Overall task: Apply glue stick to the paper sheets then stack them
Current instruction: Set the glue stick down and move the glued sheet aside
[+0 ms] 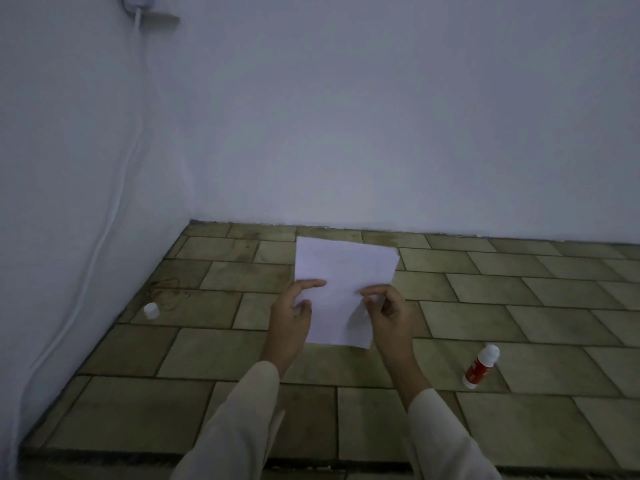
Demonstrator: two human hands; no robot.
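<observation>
A white paper sheet (341, 271) is lying on the tiled floor (519, 306), with its far edge close to the base of the white wall (346, 133), and everything else is placing itself around that sheet. The left hand (292, 315) is reaching over the sheet's left edge, its thumb lying across the paper's top surface and its fingers curling loosely at the edge; whether they are gripping under it cannot be told. The right hand (386, 306) is hovering over the sheet's right side with thumb and fingertips drawn together as if pinching the paper, though the blur is keeping the contact unclear. Both forearms are showing pale sleeves (242, 427). Whether one sheet or several are stacked here cannot be told. The glue stick (482, 366), red-bodied with white ends, is lying tilted on the floor well to the right of the sheet's near corner, apart from both hands. A small white cap (151, 310) is standing well to the left of the sheet, near the side wall, where a white cable (114, 188) is running down.
</observation>
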